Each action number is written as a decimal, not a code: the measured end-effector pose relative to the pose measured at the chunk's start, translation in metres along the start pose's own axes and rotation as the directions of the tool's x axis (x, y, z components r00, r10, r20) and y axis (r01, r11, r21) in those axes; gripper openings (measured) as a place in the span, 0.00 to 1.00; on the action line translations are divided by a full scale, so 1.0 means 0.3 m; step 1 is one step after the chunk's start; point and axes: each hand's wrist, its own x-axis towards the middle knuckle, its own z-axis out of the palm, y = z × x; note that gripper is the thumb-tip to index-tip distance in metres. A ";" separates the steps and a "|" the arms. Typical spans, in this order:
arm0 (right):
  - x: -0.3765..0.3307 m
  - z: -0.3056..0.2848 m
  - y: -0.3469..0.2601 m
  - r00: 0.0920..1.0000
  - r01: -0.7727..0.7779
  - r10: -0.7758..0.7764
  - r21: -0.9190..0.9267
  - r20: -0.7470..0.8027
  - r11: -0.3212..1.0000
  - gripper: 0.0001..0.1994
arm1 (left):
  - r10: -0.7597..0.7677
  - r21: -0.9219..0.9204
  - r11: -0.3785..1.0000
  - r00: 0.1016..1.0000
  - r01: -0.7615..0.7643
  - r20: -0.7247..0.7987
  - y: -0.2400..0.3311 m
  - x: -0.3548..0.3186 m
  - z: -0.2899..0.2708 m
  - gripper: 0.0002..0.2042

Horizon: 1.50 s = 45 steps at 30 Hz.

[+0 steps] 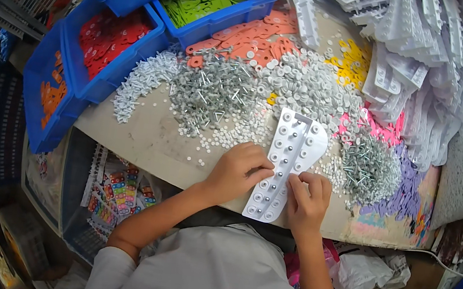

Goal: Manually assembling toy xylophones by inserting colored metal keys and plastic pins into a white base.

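The white strip (278,179) lies straight ahead of me, between my two hands at the near edge of the worktop (139,136). Its long axis runs away from my body, the far end leaning a little to the right, the wider, rounded part out there beyond my fingers. My left hand (241,169) is at its left edge, my right hand (308,200) at its right and a touch closer to me; neither is clearly nearer to it. The hands are apart, the strip between them. My left thumb and forefinger come close together at the edge; I can't tell whether they pinch the strip or something small. My right thumb rests by the other edge, fingers curled, grip unclear. Both forearms slant inward.
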 end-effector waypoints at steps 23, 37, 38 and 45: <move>0.073 -0.066 0.219 0.966 -0.248 0.217 -0.275 -0.139 0.929 0.07 | 0.001 0.365 0.931 0.997 -0.028 0.074 -0.163 0.270 -0.028 0.04; 0.110 -0.047 0.246 0.953 -0.298 0.278 -0.223 -0.118 0.928 0.06 | 0.126 0.578 0.798 0.985 -0.170 0.115 -0.154 0.213 -0.084 0.06; 0.102 -0.058 0.225 0.951 -0.297 0.279 -0.147 -0.130 0.944 0.07 | 0.142 0.566 0.806 0.984 -0.176 0.104 -0.154 0.213 -0.083 0.06; 0.062 -0.097 0.078 0.963 -0.268 0.268 0.044 0.007 0.962 0.04 | 0.148 0.527 0.833 0.986 -0.168 0.081 -0.173 0.202 -0.090 0.09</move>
